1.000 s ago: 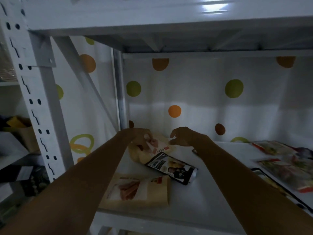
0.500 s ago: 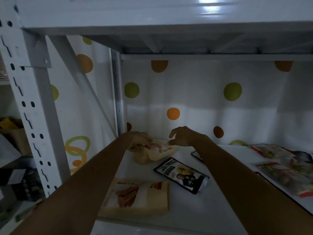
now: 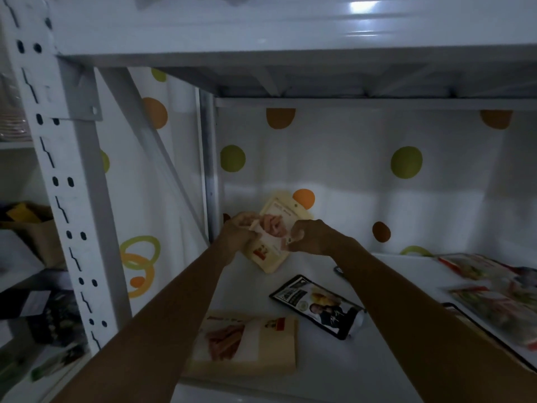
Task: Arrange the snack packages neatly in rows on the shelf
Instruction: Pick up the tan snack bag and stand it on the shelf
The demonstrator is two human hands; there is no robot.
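The shelf (image 3: 325, 370) is taken up mostly by packs left lying flat: colourful packs (image 3: 494, 292) far right of the corner post (image 3: 207, 170), a large beige pouch (image 3: 255, 344) well forward of it, and a black pouch (image 3: 316, 305) between them. The small beige pouch (image 3: 277, 212), slumped on the board a second ago, has been raised nearly upright, tilted, just right of the post. Its side edges are pinched by the left hand (image 3: 236, 232) and right hand (image 3: 309, 235). A standing back row is probably being started.
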